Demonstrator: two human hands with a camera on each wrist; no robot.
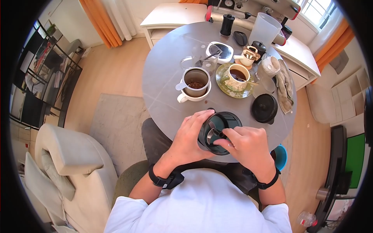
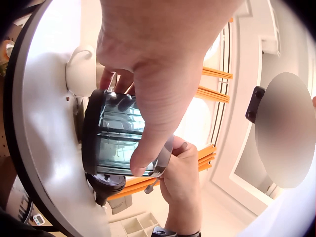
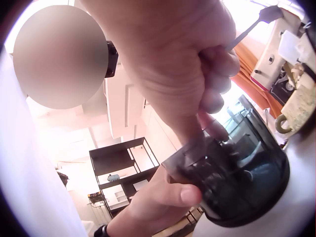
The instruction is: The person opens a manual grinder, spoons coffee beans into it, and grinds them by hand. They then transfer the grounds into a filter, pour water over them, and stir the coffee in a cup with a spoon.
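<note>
In the head view my left hand [image 1: 191,136] wraps round a dark see-through grinder cup [image 1: 223,150], thumb and fingers on opposite sides. A steel blade [image 1: 211,136] with a black central post shows inside it. My right hand [image 1: 248,143] dips its thumb and forefinger into the cup, fingertips right at the post. From that hand's curled fingers, a thin grey spoon-like tool [image 3: 249,33] sticks out in the right wrist view; its far part is hidden in the hand. The left wrist view shows the cup [image 2: 118,143] tilted close over the table, with the left thumb along its wall.
On the round grey table [image 1: 163,77] are a white mug [image 1: 194,99] carrying a grey filter cup, a coffee cup on a green saucer [image 1: 225,88], a black lid [image 1: 264,108], a white scale [image 1: 223,59] and a cloth [image 1: 285,93]. An espresso machine [image 1: 248,17] stands behind.
</note>
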